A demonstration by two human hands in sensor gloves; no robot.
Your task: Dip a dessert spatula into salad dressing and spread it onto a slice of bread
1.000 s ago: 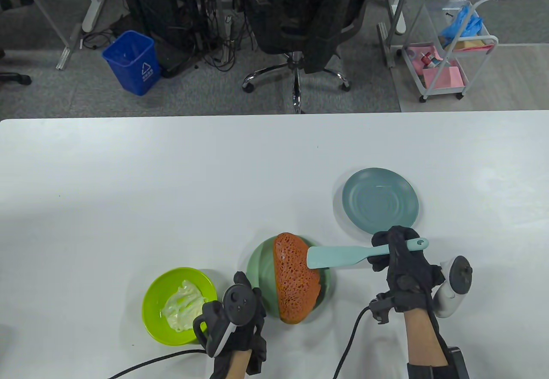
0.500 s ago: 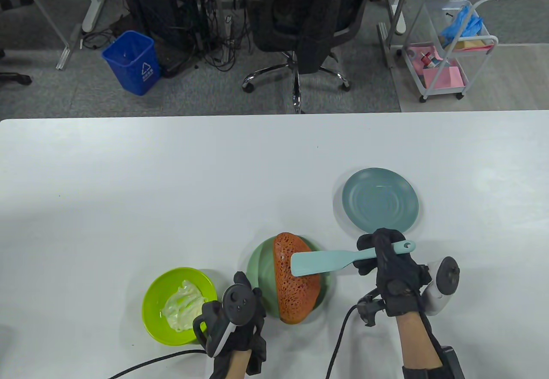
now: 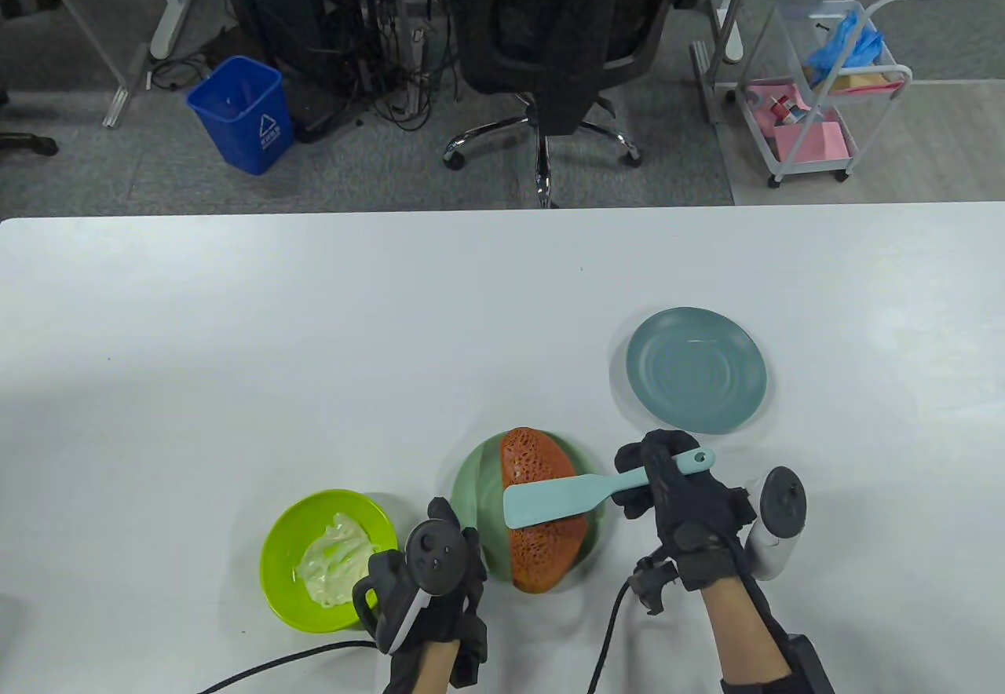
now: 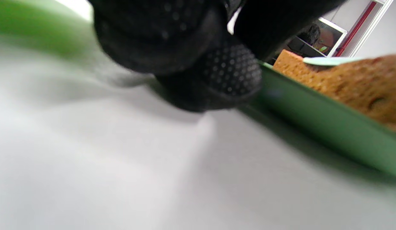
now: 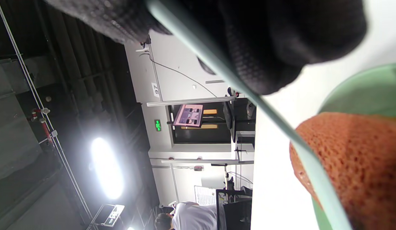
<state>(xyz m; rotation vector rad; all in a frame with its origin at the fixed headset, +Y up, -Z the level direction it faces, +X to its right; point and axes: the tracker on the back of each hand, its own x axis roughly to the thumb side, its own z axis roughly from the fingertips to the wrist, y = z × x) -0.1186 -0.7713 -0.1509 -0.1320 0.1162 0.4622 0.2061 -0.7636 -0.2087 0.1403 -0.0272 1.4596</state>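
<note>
Spatula over bread slice, right hand fingers clamped on its handle; left hand grip unclear

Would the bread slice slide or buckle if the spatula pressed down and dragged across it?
The bread slice looks porous and spongy, so it would probably dent rather than stay stiff. It overhangs the green plate, so that end may sag. The spatula might drag it sideways.
</note>
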